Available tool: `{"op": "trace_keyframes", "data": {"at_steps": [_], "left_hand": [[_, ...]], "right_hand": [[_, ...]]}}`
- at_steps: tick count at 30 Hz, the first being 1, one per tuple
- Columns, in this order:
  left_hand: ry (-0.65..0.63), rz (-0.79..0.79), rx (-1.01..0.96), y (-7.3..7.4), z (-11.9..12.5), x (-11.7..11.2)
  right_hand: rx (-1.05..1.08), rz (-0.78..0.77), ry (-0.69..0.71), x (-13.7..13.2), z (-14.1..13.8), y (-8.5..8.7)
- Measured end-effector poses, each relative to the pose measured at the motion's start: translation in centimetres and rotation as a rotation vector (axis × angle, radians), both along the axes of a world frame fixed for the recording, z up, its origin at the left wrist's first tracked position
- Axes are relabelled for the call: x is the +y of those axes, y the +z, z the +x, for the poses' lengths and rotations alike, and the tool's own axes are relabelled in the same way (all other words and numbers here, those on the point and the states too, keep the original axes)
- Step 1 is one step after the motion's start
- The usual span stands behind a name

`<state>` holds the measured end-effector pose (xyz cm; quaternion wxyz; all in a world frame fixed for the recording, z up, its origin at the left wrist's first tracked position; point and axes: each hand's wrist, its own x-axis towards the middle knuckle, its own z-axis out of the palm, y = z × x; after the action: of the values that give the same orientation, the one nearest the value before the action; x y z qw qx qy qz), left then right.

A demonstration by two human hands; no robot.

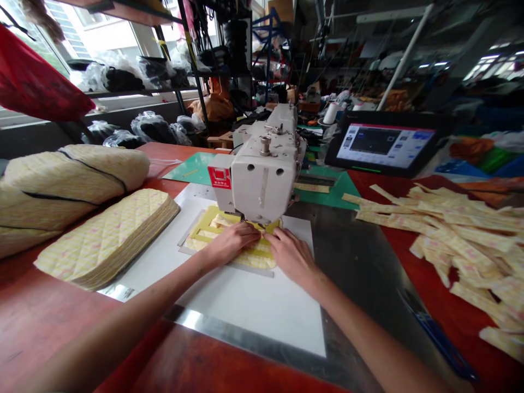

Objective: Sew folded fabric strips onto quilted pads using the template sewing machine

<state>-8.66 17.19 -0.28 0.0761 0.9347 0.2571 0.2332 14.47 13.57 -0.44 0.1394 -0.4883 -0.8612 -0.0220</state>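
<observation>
Under the head of a white sewing machine [264, 174] lies a quilted yellow fabric piece [257, 258] with a yellow-green template frame [200, 236] on it. My left hand [234, 243] rests over the frame, its fingers bent together close to the needle area. Opposite it, my right hand [291, 255] has its fingertips pinched near the same spot. A pale fabric strip [221, 220] shows in the frame's opening and appears to run under both sets of fingertips. The fingertips partly cover it. A white plate [254, 311] lies beneath the work.
At left stand a stack of quilted pieces [110, 234] and a tied fabric bundle [73, 185]. Loose fabric strips [462, 234] are heaped at right, with blue-handled scissors [442, 341] nearer me. A lit control screen [385, 144] stands behind them.
</observation>
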Motion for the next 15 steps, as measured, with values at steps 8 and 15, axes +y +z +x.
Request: {"op": "trace_keyframes", "data": {"at_steps": [8, 15], "left_hand": [[0.015, -0.099, -0.105, -0.83, 0.01, 0.06], [0.005, -0.099, -0.118, -0.88, -0.01, 0.24]], "right_hand": [[0.027, 0.017, 0.007, -0.83, 0.40, -0.14], [0.044, 0.050, 0.026, -0.73, 0.37, -0.64]]}}
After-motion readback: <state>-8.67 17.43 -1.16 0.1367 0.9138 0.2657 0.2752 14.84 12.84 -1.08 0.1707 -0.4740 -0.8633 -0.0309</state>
